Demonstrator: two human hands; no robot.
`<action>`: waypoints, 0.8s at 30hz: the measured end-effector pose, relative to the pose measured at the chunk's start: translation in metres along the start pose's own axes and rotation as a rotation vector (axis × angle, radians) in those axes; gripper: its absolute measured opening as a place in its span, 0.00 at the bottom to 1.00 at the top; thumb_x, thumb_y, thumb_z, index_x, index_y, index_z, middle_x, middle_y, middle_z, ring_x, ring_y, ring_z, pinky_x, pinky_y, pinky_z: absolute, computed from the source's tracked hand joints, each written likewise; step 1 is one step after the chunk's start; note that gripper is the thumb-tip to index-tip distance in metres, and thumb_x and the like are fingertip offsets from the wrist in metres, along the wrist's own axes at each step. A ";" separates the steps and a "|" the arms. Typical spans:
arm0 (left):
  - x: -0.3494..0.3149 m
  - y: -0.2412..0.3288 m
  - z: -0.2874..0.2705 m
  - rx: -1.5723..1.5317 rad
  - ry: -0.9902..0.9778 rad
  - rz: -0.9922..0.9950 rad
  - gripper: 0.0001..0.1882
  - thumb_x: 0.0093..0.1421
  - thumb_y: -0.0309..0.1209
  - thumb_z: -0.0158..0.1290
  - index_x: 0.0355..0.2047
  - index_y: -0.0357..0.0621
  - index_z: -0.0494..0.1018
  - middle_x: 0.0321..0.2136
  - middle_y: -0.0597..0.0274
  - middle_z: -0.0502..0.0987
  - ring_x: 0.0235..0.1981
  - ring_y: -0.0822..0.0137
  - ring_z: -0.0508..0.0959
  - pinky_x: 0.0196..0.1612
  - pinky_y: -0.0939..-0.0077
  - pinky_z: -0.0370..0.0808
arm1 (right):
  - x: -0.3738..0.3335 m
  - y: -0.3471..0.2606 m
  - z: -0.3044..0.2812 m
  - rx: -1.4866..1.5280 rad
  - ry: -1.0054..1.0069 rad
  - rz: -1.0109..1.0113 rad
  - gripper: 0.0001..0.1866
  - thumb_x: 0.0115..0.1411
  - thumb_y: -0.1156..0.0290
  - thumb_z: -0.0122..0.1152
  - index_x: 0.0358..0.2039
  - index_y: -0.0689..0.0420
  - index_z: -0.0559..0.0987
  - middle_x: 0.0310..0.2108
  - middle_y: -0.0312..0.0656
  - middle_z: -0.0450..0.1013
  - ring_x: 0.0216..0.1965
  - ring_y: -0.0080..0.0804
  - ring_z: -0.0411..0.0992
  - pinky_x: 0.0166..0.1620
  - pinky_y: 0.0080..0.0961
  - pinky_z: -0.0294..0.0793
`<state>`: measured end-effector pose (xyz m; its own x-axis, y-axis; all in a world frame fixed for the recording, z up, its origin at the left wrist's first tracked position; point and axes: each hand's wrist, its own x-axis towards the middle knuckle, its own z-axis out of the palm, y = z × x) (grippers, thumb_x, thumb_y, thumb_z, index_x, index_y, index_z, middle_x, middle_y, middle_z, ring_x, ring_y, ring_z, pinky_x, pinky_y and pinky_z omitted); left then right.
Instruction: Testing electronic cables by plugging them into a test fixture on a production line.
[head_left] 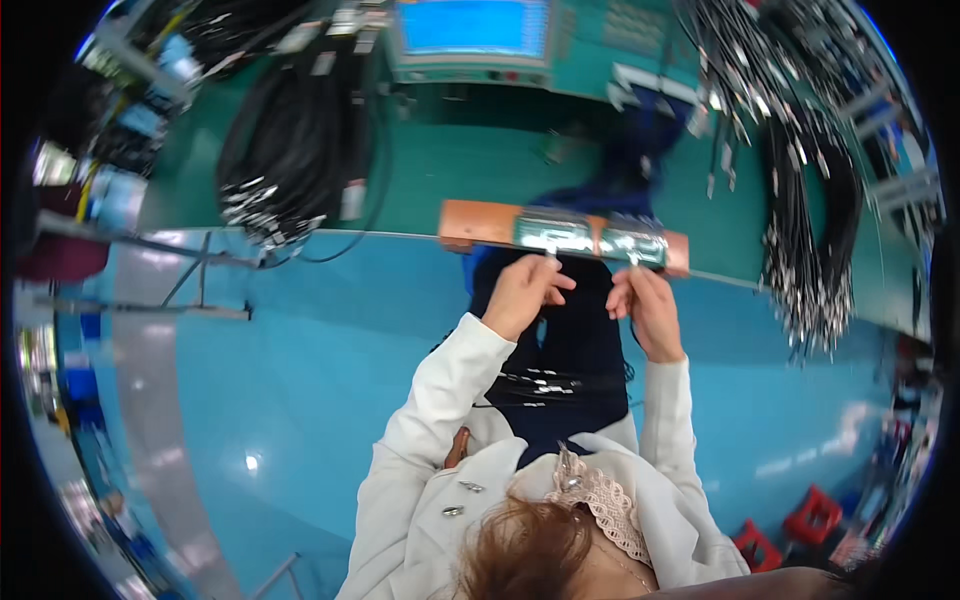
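At the table's front edge lies an orange-brown strip (pixel 475 222) bearing two green circuit boards, one left (pixel 570 236) and one right (pixel 650 247). My left hand (pixel 522 292) pinches a small silvery cable plug (pixel 551 248) at the front of the left board. My right hand (pixel 650 305) has its thumb and fingers closed on a similar plug (pixel 633 259) at the right board. Whether the plugs sit in the boards is too small to tell. Several thin black cables with silver ends (pixel 545 387) lie across my lap.
A coiled black cable bundle (pixel 295 150) hangs over the green table (pixel 420 180) at left. More black cables with silver ends (pixel 815 230) hang at right. Behind stands a tester with a blue screen (pixel 472 28). Dark blue cloth-like material (pixel 635 150) lies behind the boards. Red stools (pixel 812 515) stand on the floor.
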<state>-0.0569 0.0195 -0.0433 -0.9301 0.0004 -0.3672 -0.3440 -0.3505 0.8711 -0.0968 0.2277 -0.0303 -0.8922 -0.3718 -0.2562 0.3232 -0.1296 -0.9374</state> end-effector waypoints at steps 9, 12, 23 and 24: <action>-0.103 0.085 -0.219 0.414 1.368 0.821 0.09 0.61 0.30 0.50 0.37 0.36 0.67 0.34 0.62 0.70 0.35 0.72 0.70 0.41 0.79 0.68 | -0.069 -0.013 -0.022 -0.426 0.361 -0.186 0.14 0.66 0.67 0.45 0.32 0.64 0.74 0.22 0.38 0.72 0.24 0.21 0.69 0.29 0.16 0.68; -0.109 0.110 -0.284 0.603 1.414 0.906 0.13 0.61 0.35 0.51 0.33 0.35 0.72 0.30 0.60 0.76 0.27 0.73 0.73 0.32 0.79 0.70 | -0.074 -0.020 -0.009 -0.471 0.358 -0.211 0.13 0.66 0.68 0.46 0.30 0.64 0.74 0.21 0.37 0.71 0.22 0.20 0.68 0.28 0.14 0.66; -0.093 0.173 -0.291 -0.134 0.753 0.523 0.10 0.57 0.36 0.54 0.25 0.44 0.70 0.20 0.65 0.72 0.16 0.77 0.66 0.20 0.82 0.63 | -0.079 -0.034 0.083 -0.534 0.056 -0.200 0.11 0.64 0.75 0.44 0.32 0.67 0.75 0.21 0.40 0.74 0.23 0.20 0.70 0.28 0.16 0.69; -0.103 0.175 -0.263 -0.337 0.502 0.563 0.08 0.59 0.35 0.52 0.27 0.45 0.69 0.23 0.65 0.72 0.20 0.76 0.67 0.24 0.82 0.65 | -0.073 -0.035 0.092 -0.482 -0.018 -0.194 0.10 0.65 0.74 0.44 0.36 0.67 0.74 0.25 0.42 0.74 0.25 0.22 0.71 0.31 0.17 0.71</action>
<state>0.0128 -0.2878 0.0612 -0.7564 -0.6497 -0.0763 0.2877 -0.4352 0.8532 -0.0138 0.1750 0.0428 -0.9146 -0.3988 -0.0669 -0.0331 0.2387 -0.9705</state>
